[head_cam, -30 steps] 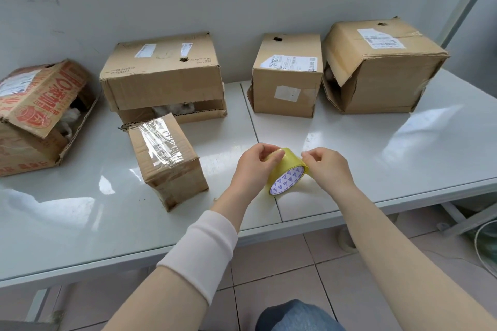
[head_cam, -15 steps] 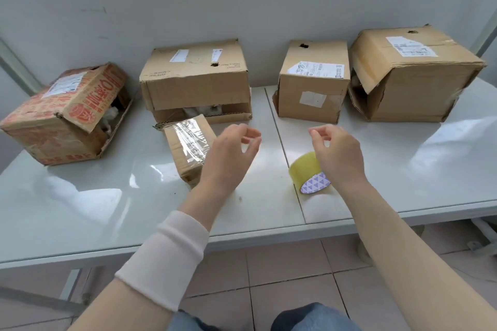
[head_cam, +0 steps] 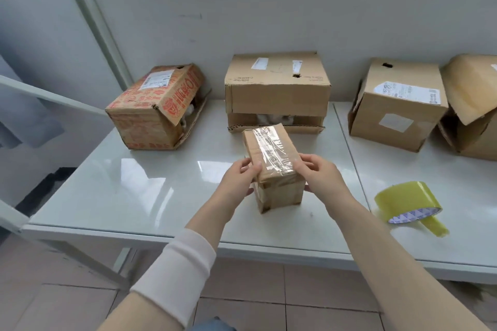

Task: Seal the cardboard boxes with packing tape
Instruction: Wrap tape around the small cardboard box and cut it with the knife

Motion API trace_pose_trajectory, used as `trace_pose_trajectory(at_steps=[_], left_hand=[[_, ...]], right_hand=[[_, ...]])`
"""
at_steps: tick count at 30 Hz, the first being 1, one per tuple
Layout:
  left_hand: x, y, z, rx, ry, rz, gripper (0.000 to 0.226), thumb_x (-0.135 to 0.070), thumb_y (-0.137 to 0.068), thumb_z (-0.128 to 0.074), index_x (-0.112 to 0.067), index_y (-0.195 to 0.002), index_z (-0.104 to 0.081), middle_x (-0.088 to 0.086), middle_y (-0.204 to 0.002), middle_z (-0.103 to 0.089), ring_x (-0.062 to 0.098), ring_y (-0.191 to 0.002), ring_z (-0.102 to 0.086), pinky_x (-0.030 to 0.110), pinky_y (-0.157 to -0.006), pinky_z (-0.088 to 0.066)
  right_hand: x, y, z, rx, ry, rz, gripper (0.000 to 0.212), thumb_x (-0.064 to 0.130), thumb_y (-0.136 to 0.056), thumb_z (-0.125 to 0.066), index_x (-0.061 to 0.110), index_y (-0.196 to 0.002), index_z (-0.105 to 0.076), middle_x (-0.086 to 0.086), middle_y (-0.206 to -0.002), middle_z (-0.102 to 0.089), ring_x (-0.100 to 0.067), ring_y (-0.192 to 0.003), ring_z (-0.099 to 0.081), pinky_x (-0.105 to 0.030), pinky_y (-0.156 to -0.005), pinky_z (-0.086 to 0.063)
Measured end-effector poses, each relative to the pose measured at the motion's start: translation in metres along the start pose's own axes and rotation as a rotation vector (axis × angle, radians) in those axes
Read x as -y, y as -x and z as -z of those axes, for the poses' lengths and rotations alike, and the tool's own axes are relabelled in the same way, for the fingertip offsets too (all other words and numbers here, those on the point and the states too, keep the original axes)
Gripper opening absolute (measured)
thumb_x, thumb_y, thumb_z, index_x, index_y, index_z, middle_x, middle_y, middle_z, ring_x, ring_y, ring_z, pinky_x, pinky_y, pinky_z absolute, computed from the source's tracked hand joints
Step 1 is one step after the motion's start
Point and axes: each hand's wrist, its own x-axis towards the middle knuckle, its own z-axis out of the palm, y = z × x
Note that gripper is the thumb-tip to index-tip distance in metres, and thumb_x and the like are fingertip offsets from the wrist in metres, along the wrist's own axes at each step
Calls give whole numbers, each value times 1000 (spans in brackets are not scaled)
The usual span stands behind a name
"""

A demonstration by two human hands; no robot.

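Note:
A small brown box [head_cam: 271, 158] with clear tape across its top stands on the white table [head_cam: 134, 196]. My left hand [head_cam: 239, 180] grips its left side, thumb on the top edge. My right hand [head_cam: 320, 174] grips its right side. A yellow tape roll [head_cam: 406, 200] lies on the table to the right, a short strip of tape trailing from it. Neither hand touches the roll.
Along the wall stand a red-printed box [head_cam: 153, 107] with an open flap, a wide brown box [head_cam: 277, 88] with a gap at its front, a brown box with labels [head_cam: 398, 105], and an open-flapped box [head_cam: 473, 105] at the right edge. A white post [head_cam: 88, 16] rises at left.
Both hands left the tape roll, which now lies on the table, and moved left to take hold of the small taped box. The view has swung left.

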Motion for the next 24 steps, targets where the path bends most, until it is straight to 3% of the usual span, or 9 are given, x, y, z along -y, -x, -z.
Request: trace_pose_trajectory(at_steps=[3,6,9,15,17,21,24], left_hand=[[-1,7,23,-74,47,-89,31,-23,-99,-45,-14,-129,-50,-1,-111,-62,4,-85,-59,16,-67,-46],[-2,21,65,-181,86,-153,22,-21,-101,-42,-20,-117,-56,-6,-99,-65,0,-79,-59,10,-63,-47],[3,34,122,-307,54,-150,25,-25,-101,-39,-19,-112,-61,-3,-101,-66,8,-84,-59,21,-79,-49],[18,46,227,-449,47,-72,34,-28,-101,-34,-13,-116,-61,1,-104,-64,9,-84,-57,25,-82,-47],[21,45,248,-461,49,-57,32,-27,-101,-33,-15,-115,-60,1,-103,-62,9,-83,-56,24,-81,-46],[25,41,275,-450,103,-7,25,-25,-101,-35,-22,-92,-59,0,-92,-62,9,-78,-54,24,-73,-44],[29,34,292,-389,137,48,23,-27,-97,-42,-16,-104,-61,2,-96,-65,14,-84,-56,32,-85,-45]], right_hand=[[10,7,-28,15,-8,36,20,36,-86,-62,29,-105,-60,10,-105,-63,-14,-103,-60,-43,-94,-50],[27,17,-76,46,-42,77,27,37,-86,-63,27,-111,-61,9,-107,-63,-15,-102,-60,-43,-92,-51],[41,26,-135,115,-86,74,29,35,-87,-61,24,-114,-60,4,-110,-63,-16,-103,-60,-43,-92,-51],[57,39,-245,256,-134,32,33,32,-89,-59,18,-119,-61,-1,-112,-65,-16,-104,-61,-43,-94,-49],[59,40,-269,278,-134,23,35,34,-89,-59,19,-121,-60,0,-113,-65,-16,-105,-61,-42,-95,-49],[56,40,-299,315,-117,21,41,36,-88,-60,21,-126,-57,3,-117,-63,-14,-105,-60,-42,-96,-48],[56,39,-306,305,-103,48,42,34,-88,-60,20,-128,-55,4,-121,-61,-14,-103,-59,-41,-95,-49]])
